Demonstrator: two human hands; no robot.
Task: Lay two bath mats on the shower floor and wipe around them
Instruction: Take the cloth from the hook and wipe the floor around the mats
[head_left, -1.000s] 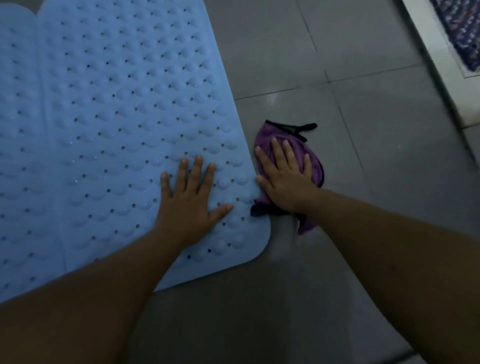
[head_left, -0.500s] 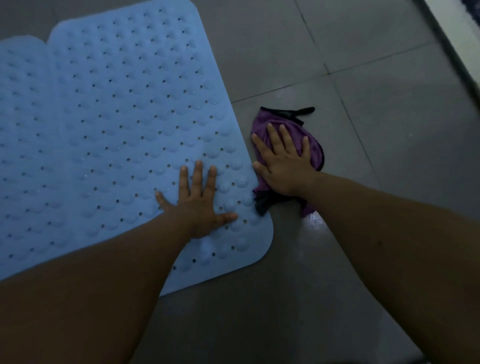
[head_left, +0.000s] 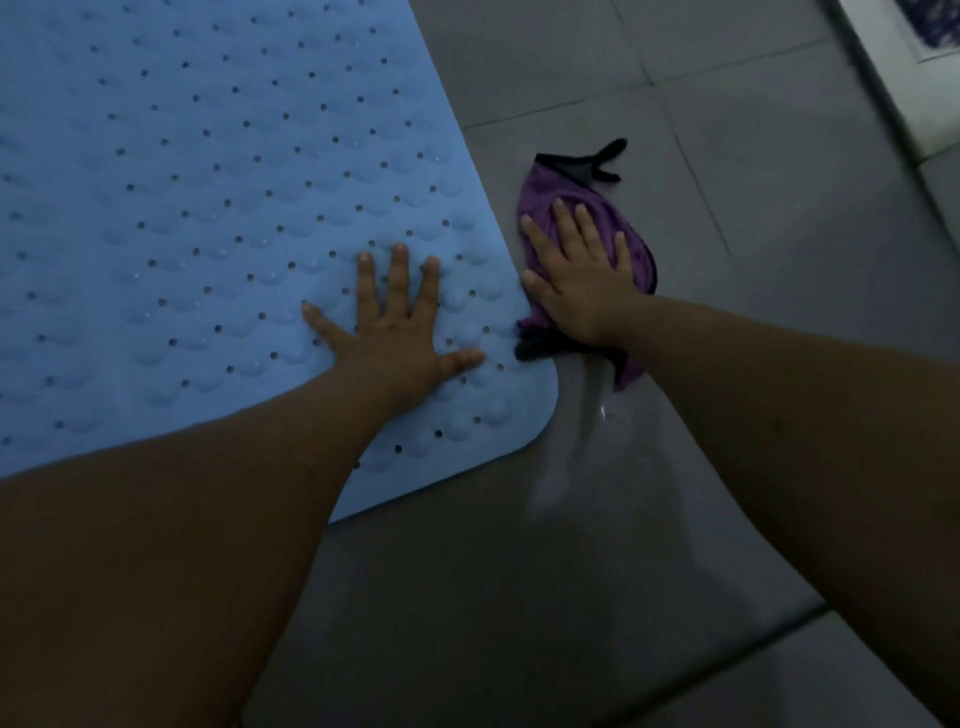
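Dim shower floor (head_left: 753, 218), grey tiles with dark grout lines, a wet streak shining just off the near corner of the blue bath mat (head_left: 218, 197). The mat lies flat on the tiles — bumped surface, rows of small drain holes, rounded corner toward the camera. Only one mat can be made out here; no seam visible, so cannot tell if a second adjoins it.

Left hand (head_left: 395, 332) lies on the mat near that rounded corner, palm down, fingers straight and spread, thumb out toward the mat's right edge. Grips nothing.

Right hand (head_left: 576, 286) sits just off the mat's right edge, flat on a purple cloth (head_left: 628, 228), fingers extended and slightly apart, pressing it onto the tile. The cloth is bunched, has dark trim and a black loop sticking out on the side away from the camera. Its near end touches or slightly overlaps the mat's edge — cannot tell which.

Far from the mat, at the upper right corner: a pale raised threshold (head_left: 904, 104) with a patterned rug (head_left: 935, 15) beyond it.
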